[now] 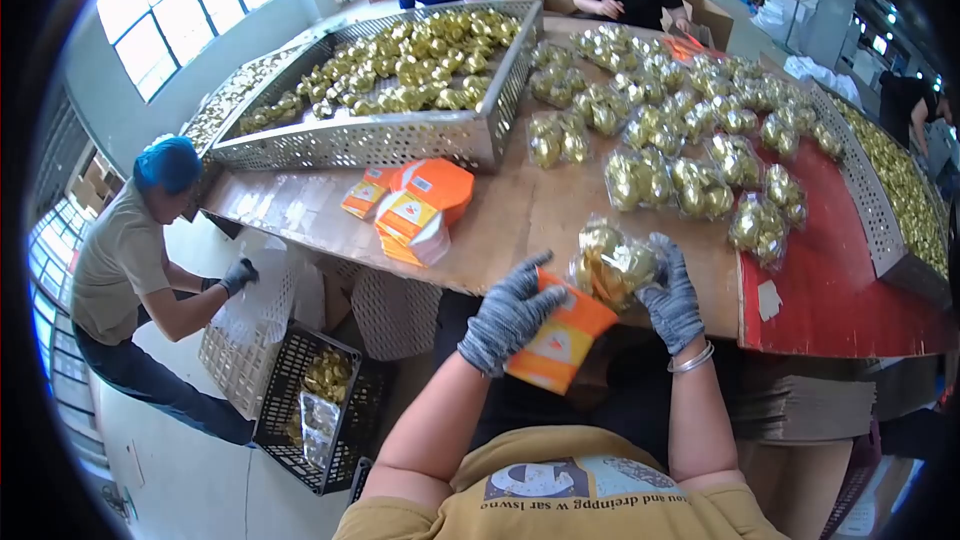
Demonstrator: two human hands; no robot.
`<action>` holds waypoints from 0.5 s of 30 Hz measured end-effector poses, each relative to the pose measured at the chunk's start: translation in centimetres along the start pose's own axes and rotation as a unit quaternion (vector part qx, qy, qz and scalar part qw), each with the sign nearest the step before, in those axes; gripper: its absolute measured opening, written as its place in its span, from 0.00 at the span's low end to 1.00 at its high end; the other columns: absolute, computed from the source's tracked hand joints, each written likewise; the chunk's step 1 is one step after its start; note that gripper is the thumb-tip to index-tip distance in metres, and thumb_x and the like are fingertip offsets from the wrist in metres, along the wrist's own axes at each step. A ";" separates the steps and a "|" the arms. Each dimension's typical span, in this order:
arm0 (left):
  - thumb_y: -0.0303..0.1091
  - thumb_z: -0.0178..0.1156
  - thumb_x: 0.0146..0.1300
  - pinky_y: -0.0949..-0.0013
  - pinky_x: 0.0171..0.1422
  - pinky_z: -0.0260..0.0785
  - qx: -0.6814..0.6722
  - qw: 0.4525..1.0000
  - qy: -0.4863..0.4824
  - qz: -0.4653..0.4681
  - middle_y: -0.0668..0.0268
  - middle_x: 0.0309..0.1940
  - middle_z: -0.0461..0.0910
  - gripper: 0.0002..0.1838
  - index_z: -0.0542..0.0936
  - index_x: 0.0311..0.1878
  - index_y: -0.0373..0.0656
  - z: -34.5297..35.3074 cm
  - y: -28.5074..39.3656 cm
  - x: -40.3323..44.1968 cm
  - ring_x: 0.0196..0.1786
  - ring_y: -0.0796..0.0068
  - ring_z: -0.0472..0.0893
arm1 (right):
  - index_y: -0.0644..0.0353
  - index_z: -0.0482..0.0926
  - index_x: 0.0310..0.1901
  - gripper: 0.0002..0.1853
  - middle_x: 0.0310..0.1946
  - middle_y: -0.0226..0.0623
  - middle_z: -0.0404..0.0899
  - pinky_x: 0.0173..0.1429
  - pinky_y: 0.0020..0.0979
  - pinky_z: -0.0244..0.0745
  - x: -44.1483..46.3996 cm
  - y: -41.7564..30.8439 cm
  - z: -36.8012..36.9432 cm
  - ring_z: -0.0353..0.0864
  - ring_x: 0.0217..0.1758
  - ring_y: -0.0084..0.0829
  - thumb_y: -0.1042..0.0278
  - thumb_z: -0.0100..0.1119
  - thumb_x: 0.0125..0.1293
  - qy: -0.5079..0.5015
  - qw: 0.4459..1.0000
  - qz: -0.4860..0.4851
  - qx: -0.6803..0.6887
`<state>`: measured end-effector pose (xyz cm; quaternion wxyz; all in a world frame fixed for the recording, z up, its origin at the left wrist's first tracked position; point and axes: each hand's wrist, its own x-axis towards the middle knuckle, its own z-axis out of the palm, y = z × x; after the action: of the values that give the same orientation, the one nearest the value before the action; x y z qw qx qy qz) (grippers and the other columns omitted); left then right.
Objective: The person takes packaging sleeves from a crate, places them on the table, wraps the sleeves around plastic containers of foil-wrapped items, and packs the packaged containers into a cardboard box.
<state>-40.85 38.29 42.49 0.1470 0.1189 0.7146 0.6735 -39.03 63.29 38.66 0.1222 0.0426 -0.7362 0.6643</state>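
My left hand, in a grey knit glove, is closed on an orange printed card with a yellow and white panel. My right hand, gloved alike, grips the right side of a clear plastic bag of shiny gold balls. The bag is just above the table's near edge, and the card's upper end meets or overlaps its lower side; which one, I cannot tell. Left of my hands lies a pile of similar orange cards. Many filled bags are spread over the table beyond my right hand.
A perforated metal tray of loose gold balls stands at the back left, another tray at the right. A person in a blue cap bends beside a black crate. Two people are across the table; another is far right.
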 end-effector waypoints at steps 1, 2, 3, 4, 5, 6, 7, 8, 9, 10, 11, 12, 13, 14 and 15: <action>0.31 0.62 0.62 0.75 0.53 0.70 -0.081 0.996 -0.029 -0.033 0.69 0.38 0.81 0.28 0.67 0.65 0.38 0.2 1.0 -0.7 0.43 0.83 0.77 | 0.56 0.58 0.67 0.40 0.61 0.31 0.65 0.68 0.28 0.61 0.3 0.6 -0.3 0.65 0.63 0.28 0.92 0.49 0.50 -0.003 1.000 -0.005 -0.026; 0.31 0.62 0.62 0.74 0.51 0.71 -0.123 0.990 -0.039 -0.050 0.69 0.38 0.81 0.28 0.68 0.65 0.38 0.4 1.0 -1.0 0.43 0.82 0.77 | 0.56 0.58 0.67 0.40 0.61 0.31 0.65 0.68 0.28 0.61 0.5 0.7 -0.3 0.65 0.63 0.28 0.93 0.48 0.50 -0.007 0.999 -0.007 -0.053; 0.31 0.63 0.61 0.73 0.51 0.71 -0.155 0.983 -0.049 -0.089 0.69 0.38 0.81 0.28 0.67 0.65 0.38 0.5 0.2 -0.9 0.43 0.81 0.78 | 0.55 0.57 0.68 0.41 0.60 0.31 0.65 0.67 0.27 0.60 0.5 0.8 -0.1 0.65 0.63 0.28 0.93 0.47 0.49 0.005 0.999 0.035 -0.029; 0.31 0.63 0.61 0.73 0.51 0.72 -0.188 0.972 -0.058 -0.129 0.69 0.38 0.81 0.29 0.67 0.65 0.38 0.7 -0.9 -0.7 0.43 0.80 0.78 | 0.52 0.56 0.68 0.41 0.59 0.35 0.67 0.66 0.28 0.62 0.4 1.2 0.1 0.67 0.62 0.30 0.91 0.48 0.51 0.011 1.000 0.018 -0.016; 0.32 0.63 0.61 0.72 0.50 0.73 -0.181 0.970 -0.059 -0.150 0.68 0.40 0.81 0.29 0.67 0.65 0.39 1.0 -1.1 -0.8 0.43 0.78 0.79 | 0.48 0.55 0.69 0.41 0.57 0.39 0.69 0.64 0.29 0.64 0.5 0.7 0.7 0.69 0.60 0.31 0.89 0.49 0.53 0.016 1.000 0.001 -0.004; 0.32 0.63 0.61 0.72 0.50 0.73 -0.236 0.963 -0.019 -0.126 0.68 0.41 0.80 0.30 0.67 0.65 0.39 1.8 -2.6 -0.7 0.43 0.78 0.79 | 0.45 0.51 0.70 0.43 0.53 0.41 0.73 0.60 0.30 0.69 0.2 -0.4 0.5 0.74 0.56 0.32 0.87 0.50 0.53 0.001 0.993 0.051 -0.107; 0.33 0.64 0.61 0.72 0.50 0.73 -0.289 0.952 0.020 -0.102 0.67 0.43 0.80 0.30 0.67 0.65 0.39 2.4 -3.1 -0.7 0.43 0.78 0.79 | 0.45 0.51 0.70 0.43 0.53 0.41 0.73 0.60 0.30 0.69 0.4 -1.2 0.6 0.74 0.56 0.32 0.87 0.50 0.53 -0.004 0.993 0.045 -0.105; 0.32 0.64 0.61 0.73 0.51 0.71 -0.329 0.937 0.022 -0.112 0.66 0.44 0.78 0.40 0.53 0.72 0.38 2.5 -3.5 -0.7 0.44 0.79 0.77 | 0.44 0.50 0.71 0.44 0.50 0.42 0.75 0.57 0.31 0.71 0.4 -1.7 0.7 0.76 0.53 0.33 0.87 0.51 0.54 -0.012 0.990 0.047 -0.130; 0.32 0.64 0.61 0.73 0.51 0.71 -0.328 0.938 0.022 -0.112 0.66 0.44 0.78 0.40 0.53 0.72 0.38 2.7 -3.9 -0.7 0.44 0.79 0.77 | 0.43 0.49 0.72 0.44 0.47 0.42 0.76 0.54 0.31 0.73 0.4 -1.8 0.7 0.78 0.49 0.33 0.86 0.51 0.54 -0.017 0.986 0.050 -0.157; 0.31 0.64 0.61 0.74 0.51 0.71 -0.327 0.938 0.042 -0.111 0.66 0.44 0.78 0.40 0.54 0.72 0.38 2.9 -4.1 -0.9 0.44 0.79 0.77 | 0.40 0.49 0.72 0.45 0.38 0.38 0.78 0.45 0.30 0.76 0.6 -1.5 0.6 0.79 0.39 0.31 0.86 0.51 0.54 -0.008 0.985 0.043 -0.167; 0.31 0.64 0.60 0.74 0.51 0.71 -0.327 0.937 0.061 -0.110 0.67 0.44 0.78 0.40 0.54 0.72 0.38 3.3 -4.4 -1.1 0.44 0.79 0.77 | 0.40 0.49 0.72 0.45 0.38 0.38 0.78 0.45 0.30 0.76 0.7 -1.5 0.4 0.79 0.39 0.31 0.86 0.51 0.54 -0.005 0.984 0.044 -0.170; 0.31 0.63 0.61 0.74 0.50 0.72 -0.334 0.934 0.074 -0.102 0.67 0.44 0.79 0.33 0.62 0.68 0.38 3.8 -4.8 -1.3 0.44 0.80 0.78 | 0.39 0.49 0.72 0.45 0.34 0.36 0.77 0.42 0.31 0.75 0.8 -1.7 0.3 0.77 0.34 0.30 0.85 0.52 0.54 0.006 0.980 0.067 -0.189; 0.33 0.63 0.61 0.73 0.49 0.73 -0.348 0.929 0.065 -0.105 0.67 0.43 0.79 0.28 0.67 0.63 0.39 4.3 -4.8 -1.8 0.43 0.80 0.78 | 0.38 0.49 0.72 0.45 0.30 0.34 0.76 0.39 0.31 0.75 0.7 -2.3 0.1 0.76 0.30 0.29 0.84 0.52 0.54 0.022 0.974 0.090 -0.207; 0.34 0.63 0.61 0.73 0.48 0.73 -0.359 0.926 0.052 -0.106 0.68 0.41 0.80 0.22 0.73 0.58 0.40 4.8 -4.6 -2.0 0.42 0.80 0.79 | 0.36 0.49 0.72 0.45 0.26 0.32 0.73 0.35 0.33 0.74 0.9 -2.5 0.3 0.73 0.26 0.29 0.81 0.53 0.55 0.026 0.974 0.086 -0.207; 0.35 0.63 0.62 0.73 0.45 0.74 -0.336 0.936 0.017 -0.105 0.68 0.39 0.81 0.14 0.79 0.48 0.42 5.0 -5.3 -1.8 0.40 0.80 0.79 | 0.39 0.48 0.72 0.46 0.28 0.29 0.70 0.38 0.29 0.73 1.0 -3.2 0.3 0.69 0.28 0.26 0.84 0.52 0.54 0.003 0.966 0.118 -0.230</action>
<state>-37.18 41.94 37.07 0.2364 -0.0245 0.4577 0.8568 -39.29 62.77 41.97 0.0514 -0.0757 -0.8688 0.4866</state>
